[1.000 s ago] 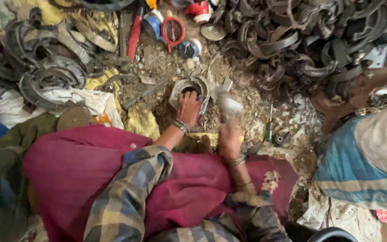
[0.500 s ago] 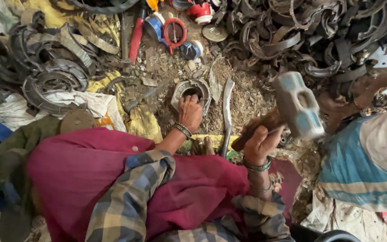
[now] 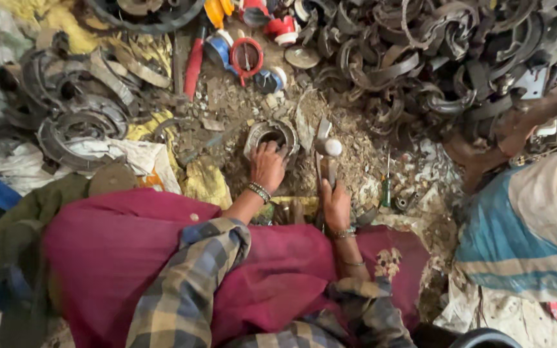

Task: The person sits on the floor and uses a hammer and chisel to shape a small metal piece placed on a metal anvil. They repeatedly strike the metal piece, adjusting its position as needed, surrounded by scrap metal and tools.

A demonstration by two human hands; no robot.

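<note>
**Clerk:** Item one, the curved metal piece (image 3: 272,136)?

**Checker:** A rusty ring-shaped part, lying flat on the littered ground straight ahead of the person. The left hand (image 3: 268,167) presses on its near edge, fingers bent over the rim and holding it down.

**Clerk:** Item two?

**Checker:** A hammer (image 3: 327,161), pale head low, just right of the piece. The right hand (image 3: 336,207) has its fingers wrapped tight round the handle.

**Clerk:** State of the work?

**Checker:** By judgement, midway. The piece is pinned and the hammer head is down beside it; whether the head touches the metal cannot be told. Grey flakes and crumbs (image 3: 362,148) lie thick around it. A great heap of like curved parts (image 3: 433,64) sits to the upper right, and a smaller stack (image 3: 75,109) to the left, so much appears left to do.

**Clerk:** Containers?

**Checker:** No true bin is visible. A red round tin (image 3: 246,57) lies near the top, contents unclear. A dark rounded rim (image 3: 481,338) shows at the bottom edge, inside hidden.

**Clerk:** Surroundings?

**Checker:** Yellow cloth (image 3: 204,180) beside the piece; magenta fabric (image 3: 130,258) over the person's lap; another person's blue-and-cream garment (image 3: 523,225) to the right.
</note>
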